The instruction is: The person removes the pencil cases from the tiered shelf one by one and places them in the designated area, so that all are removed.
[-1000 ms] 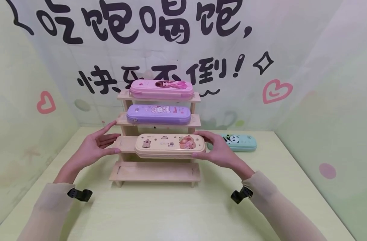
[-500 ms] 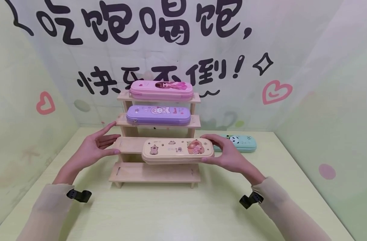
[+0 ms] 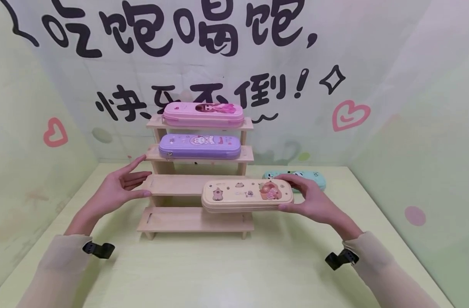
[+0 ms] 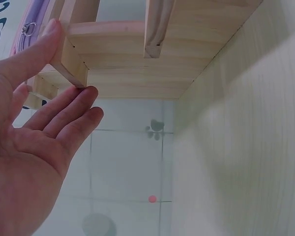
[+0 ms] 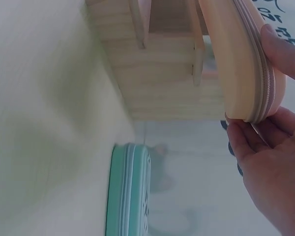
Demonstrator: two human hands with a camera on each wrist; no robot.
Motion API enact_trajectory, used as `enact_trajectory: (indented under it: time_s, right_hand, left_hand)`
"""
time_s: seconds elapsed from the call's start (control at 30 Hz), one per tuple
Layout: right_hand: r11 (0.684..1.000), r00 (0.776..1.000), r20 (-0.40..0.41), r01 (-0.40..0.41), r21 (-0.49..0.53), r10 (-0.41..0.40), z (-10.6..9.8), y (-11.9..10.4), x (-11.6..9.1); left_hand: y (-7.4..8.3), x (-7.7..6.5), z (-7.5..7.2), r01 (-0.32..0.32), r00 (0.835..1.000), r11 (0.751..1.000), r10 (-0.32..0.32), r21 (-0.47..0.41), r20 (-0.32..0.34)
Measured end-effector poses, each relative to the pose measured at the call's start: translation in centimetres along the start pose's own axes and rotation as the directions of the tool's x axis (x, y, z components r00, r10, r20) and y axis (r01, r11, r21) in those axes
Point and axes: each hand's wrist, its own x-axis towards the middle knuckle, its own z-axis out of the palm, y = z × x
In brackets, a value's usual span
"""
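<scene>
Cream oblong zip case (image 3: 240,196) aloft, pinched in the right hand (image 3: 315,204), not yet set down! Left hand (image 3: 112,192), loose-fingered, holds nothing.

Large black Chinese lettering in 2 lines on a pale back wall (image 3: 219,68), with tiny print on zip cases.
The upper line (image 3: 219,36) reads "吃饱喝饱," with its top cut by the picture edge; the lower line (image 3: 201,88) reads "快", then a 2nd character partly hidden behind the pink zip case (image 3: 203,115), then "不倒!". The lids of the cream zip case (image 3: 234,196) and the purple zip case (image 3: 199,146) carry small lettering, too small to read. Both wrist views catch only fragments of dark wall characters, none legible.
</scene>
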Motion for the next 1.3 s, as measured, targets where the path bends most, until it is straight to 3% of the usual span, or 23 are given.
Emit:
enact_trajectory:
  time_s: [0.4, 0.8, 1.1, 1.3]
  right_hand:
    - [0.999, 1.000, 0.007, 0.016, 0.036, -0.016, -3.8, 2.4, -4.0]
    - [0.997, 1.000, 0.011, 0.013, 0.078, -0.014, -7.3, 4.1, -6.8]
    - [0.997, 0.999, -0.002, -0.043, 0.063, 0.044, -9.0, 6.0, -8.1]
    - [0.996, 0.996, 0.039, -0.084, 0.016, 0.083, -9.5, 7.6, -7.9]
  left_hand:
    - [0.0, -0.3, 0.3, -0.004, 1.000, 1.000, 0.004, 0.008, 0.000]
    - [-0.2, -0.6, 0.4, 0.008, 1.000, 1.000, -0.008, 0.001, -0.007]
    - [0.0, -0.4, 0.3, -0.002, 1.000, 1.000, 0.003, 0.016, -0.015]
    - [0.3, -0.3, 0.2, 0.004, 1.000, 1.000, -0.004, 0.013, -0.011]
